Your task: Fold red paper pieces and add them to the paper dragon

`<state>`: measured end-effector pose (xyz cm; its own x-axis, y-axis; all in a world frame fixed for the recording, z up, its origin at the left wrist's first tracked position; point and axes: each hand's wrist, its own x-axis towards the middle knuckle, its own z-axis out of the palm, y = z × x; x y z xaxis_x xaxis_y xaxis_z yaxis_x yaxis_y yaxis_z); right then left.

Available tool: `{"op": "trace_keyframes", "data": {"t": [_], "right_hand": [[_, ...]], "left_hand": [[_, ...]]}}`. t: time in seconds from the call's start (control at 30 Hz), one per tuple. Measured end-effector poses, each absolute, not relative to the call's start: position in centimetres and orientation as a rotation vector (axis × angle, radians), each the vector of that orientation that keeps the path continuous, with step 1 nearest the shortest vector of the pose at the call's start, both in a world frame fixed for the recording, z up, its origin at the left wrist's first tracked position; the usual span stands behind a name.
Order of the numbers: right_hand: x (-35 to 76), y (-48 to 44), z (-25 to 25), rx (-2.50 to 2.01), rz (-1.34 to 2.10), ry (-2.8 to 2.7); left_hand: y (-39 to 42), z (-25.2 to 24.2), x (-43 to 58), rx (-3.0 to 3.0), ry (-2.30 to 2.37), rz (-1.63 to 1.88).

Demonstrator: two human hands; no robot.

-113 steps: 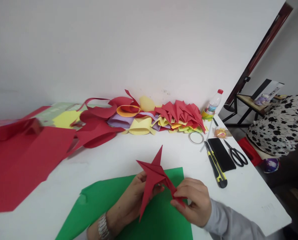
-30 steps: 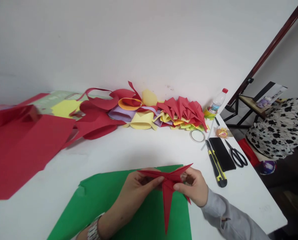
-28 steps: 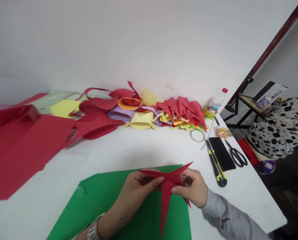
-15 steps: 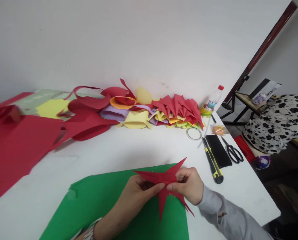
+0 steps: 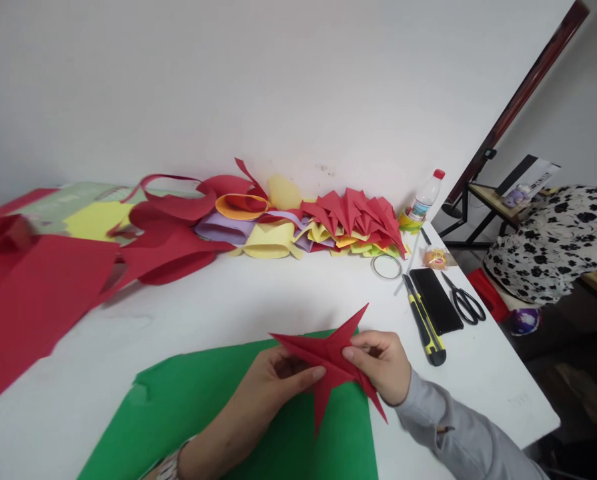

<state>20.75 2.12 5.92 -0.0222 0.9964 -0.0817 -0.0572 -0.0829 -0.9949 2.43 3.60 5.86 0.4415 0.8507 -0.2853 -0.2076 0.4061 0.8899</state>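
The red paper star is held over the far right part of the green sheet, at the near side of the desk; 4 tips are visible. The left hand is partly closed, pinching the left side, thumb on top. The right hand pinches the right side between thumb and fingers. Handling: the star should be light, stiff along its folds and easily creased; grip near the layered centre, not the thin tips. Lettering on the bottle and snack packet is illegible.
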Motion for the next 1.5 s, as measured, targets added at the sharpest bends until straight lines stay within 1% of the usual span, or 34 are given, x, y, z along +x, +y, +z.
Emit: {"op": "trace_keyframes", "data": {"t": [0.13, 0.5, 0.73, 0.83, 0.97, 1.07, 1.23, 1.4, 1.5], "right_hand": [[21.2, 2.4, 6.4, -1.246, 1.215, -1.086], [21.4, 2.8, 6.0, -1.226, 1.339, -1.073], [21.7, 2.8, 5.6, -1.137, 1.395, -1.049], [21.6, 2.5, 5.7, -1.116, 1.379, -1.136], [21.3, 1.9, 6.1, -1.185, 1.177, -1.399], [21.2, 1.6, 6.1, -1.185, 1.147, -1.536], [21.4, 2.2, 5.4, -1.166, 1.298, -1.308], [21.3, 2.9, 4.7, -0.895, 1.681, -1.036], [21.0, 2.8, 4.5, -0.861, 1.801, -1.004]], "left_hand": [[3.8, 5.7, 2.1, 0.926, 0.825, 0.768], [4.0, 5.9, 1.9, 1.034, 0.836, 0.772], [4.1, 6.3, 2.0, 1.042, 0.845, 0.8], [4.0, 6.5, 2.1, 1.047, 0.857, 0.804], [3.8, 6.7, 2.2, 1.014, 0.872, 0.825], [3.5, 7.0, 2.3, 1.015, 0.89, 0.819], [3.4, 7.1, 2.3, 1.056, 0.894, 0.847], [3.6, 7.0, 2.4, 1.087, 0.913, 0.868], [3.5, 7.1, 2.7, 1.072, 0.837, 0.865]]}}
